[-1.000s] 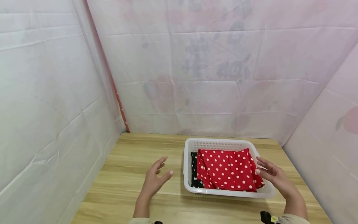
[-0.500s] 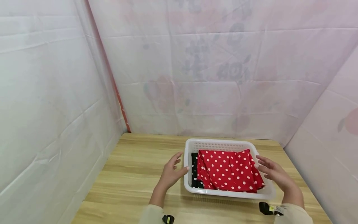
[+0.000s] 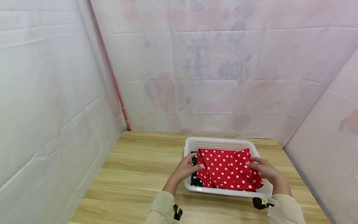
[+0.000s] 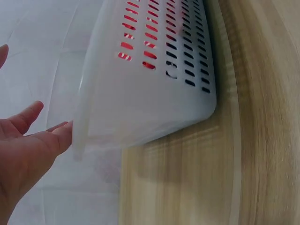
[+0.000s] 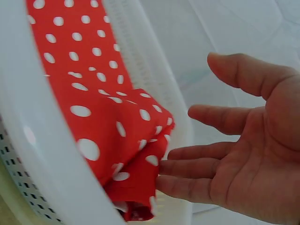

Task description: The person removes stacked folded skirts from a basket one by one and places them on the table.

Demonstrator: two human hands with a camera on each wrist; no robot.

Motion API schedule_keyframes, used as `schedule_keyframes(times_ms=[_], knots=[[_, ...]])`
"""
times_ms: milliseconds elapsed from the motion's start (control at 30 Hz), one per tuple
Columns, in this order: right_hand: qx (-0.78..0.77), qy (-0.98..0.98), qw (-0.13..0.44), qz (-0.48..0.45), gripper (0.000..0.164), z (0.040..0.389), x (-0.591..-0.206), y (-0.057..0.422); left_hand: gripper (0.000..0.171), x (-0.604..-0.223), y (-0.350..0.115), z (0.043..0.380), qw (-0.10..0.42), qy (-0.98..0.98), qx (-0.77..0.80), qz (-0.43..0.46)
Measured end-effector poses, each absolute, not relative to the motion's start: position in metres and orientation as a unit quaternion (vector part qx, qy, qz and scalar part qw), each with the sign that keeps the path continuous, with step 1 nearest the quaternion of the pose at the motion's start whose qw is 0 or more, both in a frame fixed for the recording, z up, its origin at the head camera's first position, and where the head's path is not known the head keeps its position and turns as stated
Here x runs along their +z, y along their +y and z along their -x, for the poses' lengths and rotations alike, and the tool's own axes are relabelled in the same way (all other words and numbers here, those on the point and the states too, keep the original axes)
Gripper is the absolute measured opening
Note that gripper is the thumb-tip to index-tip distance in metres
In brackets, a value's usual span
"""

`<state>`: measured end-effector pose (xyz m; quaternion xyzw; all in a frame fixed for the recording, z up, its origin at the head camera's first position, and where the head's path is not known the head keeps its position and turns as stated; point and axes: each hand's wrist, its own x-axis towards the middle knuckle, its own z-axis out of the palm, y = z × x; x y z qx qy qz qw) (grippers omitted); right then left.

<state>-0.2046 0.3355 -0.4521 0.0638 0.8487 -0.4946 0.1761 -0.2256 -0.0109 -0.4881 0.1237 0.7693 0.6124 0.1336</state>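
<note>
A white slotted plastic basket stands on the wooden table. Inside lies a folded red cloth with white dots over a black dotted cloth. My left hand reaches over the basket's left rim, fingers straight, at the red cloth's left edge. In the left wrist view the left hand is open beside the basket wall. My right hand lies at the cloth's right edge. In the right wrist view the right hand is open, fingertips touching the red cloth.
The wooden table is closed in by pale sheeting on the left, at the back and on the right. The basket stands right of the table's middle. Beige sleeves and wrist-worn devices show at the bottom edge.
Both hands have moved inward to the basket. The left hand crossed the table and reached over the left rim; the right hand came down onto the cloth's right edge.
</note>
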Motion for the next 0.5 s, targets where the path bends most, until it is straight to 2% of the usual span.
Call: schedule_keyframes(times_ms=[233, 500], knots=[[-0.474, 0.859, 0.178, -0.080, 0.068, 0.215, -0.462, 0.325, 0.068, -0.501, -0.002, 0.230, 0.134, 0.779, 0.597, -0.139], [-0.513, 0.829, 0.189, -0.122, 0.060, 0.219, -0.466, 0.321, 0.069, -0.506, 0.010, 0.236, 0.162, 0.755, 0.623, -0.127]])
